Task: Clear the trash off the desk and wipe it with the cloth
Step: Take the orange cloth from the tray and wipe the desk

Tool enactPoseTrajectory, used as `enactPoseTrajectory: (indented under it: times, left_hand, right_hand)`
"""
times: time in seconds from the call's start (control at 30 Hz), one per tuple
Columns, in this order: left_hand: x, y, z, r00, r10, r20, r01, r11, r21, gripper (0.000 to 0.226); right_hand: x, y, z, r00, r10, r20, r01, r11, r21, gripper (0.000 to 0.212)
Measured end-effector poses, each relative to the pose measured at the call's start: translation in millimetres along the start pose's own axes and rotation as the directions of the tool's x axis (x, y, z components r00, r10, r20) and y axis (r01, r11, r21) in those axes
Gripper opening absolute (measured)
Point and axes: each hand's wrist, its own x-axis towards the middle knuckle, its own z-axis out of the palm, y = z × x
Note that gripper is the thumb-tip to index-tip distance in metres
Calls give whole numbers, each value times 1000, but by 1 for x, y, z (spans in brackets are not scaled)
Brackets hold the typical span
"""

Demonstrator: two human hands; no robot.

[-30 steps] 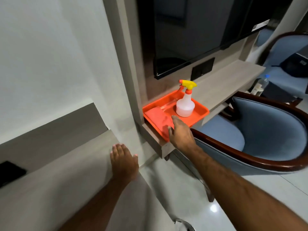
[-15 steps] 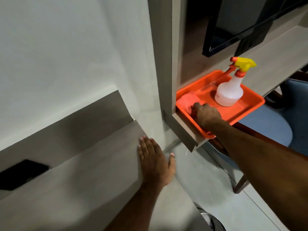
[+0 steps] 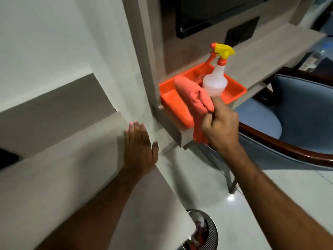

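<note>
My right hand (image 3: 220, 126) is shut on an orange-pink cloth (image 3: 193, 98) and holds it lifted just above the near corner of an orange tray (image 3: 169, 98). The cloth droops over the tray's front edge and the shelf end. A white spray bottle (image 3: 215, 80) with a yellow and orange trigger stands in the tray behind the cloth. My left hand (image 3: 140, 147) lies flat, fingers together, on the right end of the grey desk (image 3: 63, 177), holding nothing.
A round bin (image 3: 203, 230) with trash inside sits on the floor below the desk's near corner. A blue armchair (image 3: 295, 127) with a dark wooden rim stands to the right. A dark screen (image 3: 198, 15) hangs above the long shelf (image 3: 270, 53).
My right hand has closed on the cloth and raised it out of the tray toward me. My left hand stays pressed on the desk. The view has swung.
</note>
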Motion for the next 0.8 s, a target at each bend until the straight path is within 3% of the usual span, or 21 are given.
enactPoseTrajectory:
  times: [0.1, 0.17, 0.23, 0.3, 0.37, 0.43, 0.5, 0.57, 0.63, 0.67, 0.73, 0.77, 0.8]
  left_hand:
    - [-33, 71, -2, 995, 18, -93, -24, 998, -56, 69]
    - [-69, 143, 17, 994, 27, -107, -49, 976, -212, 68]
    - [-117, 211, 59, 995, 84, -62, -101, 924, -368, 69]
    - [-171, 251, 113, 988, 126, 92, -78, 908, -411, 73]
    - [-228, 259, 176, 939, 123, 320, -4, 938, -348, 77]
    - [-279, 240, 236, 858, 27, 513, 121, 960, -254, 78]
    - [-324, 216, 289, 752, -186, 632, 316, 944, -97, 80]
    - [-350, 189, 332, 578, -484, 657, 581, 810, 85, 88]
    - [-361, 161, 363, 287, -685, 670, 829, 528, 185, 94]
    - [-367, 148, 377, 190, -669, 718, 896, 417, 151, 84]
    - [-369, 129, 392, 68, -462, 884, 966, 252, 57, 44]
    - [-370, 124, 389, 22, -384, 923, 990, 138, 34, 33]
    - [-368, 121, 383, 39, -329, 944, 999, 29, -32, 30]
  right_hand:
    - [-99, 42, -33, 956, 277, 95, -282, 959, 42, 9]
    - [-177, 89, -43, 839, 496, 222, -504, 863, -23, 21]
    - [-266, 134, -56, 685, 628, 368, -633, 764, -126, 40]
    - [-351, 168, -69, 523, 718, 459, -707, 667, -236, 52]
    - [-430, 197, -80, 385, 790, 478, -764, 563, -315, 45]
    - [-487, 217, -81, 293, 834, 468, -808, 478, -346, 27]
    - [-527, 233, -71, 222, 865, 451, -837, 407, -367, 16]
    - [-554, 245, -51, 172, 882, 438, -864, 349, -362, 15]
    - [-569, 250, -31, 144, 884, 444, -887, 314, -337, 15]
    - [-573, 251, -24, 148, 879, 453, -894, 315, -318, 14]
    - [-572, 249, -18, 155, 858, 490, -918, 308, -250, 22]
    - [-570, 245, -20, 142, 847, 512, -936, 283, -209, 30]
    - [-561, 240, -27, 137, 838, 528, -953, 256, -160, 37]
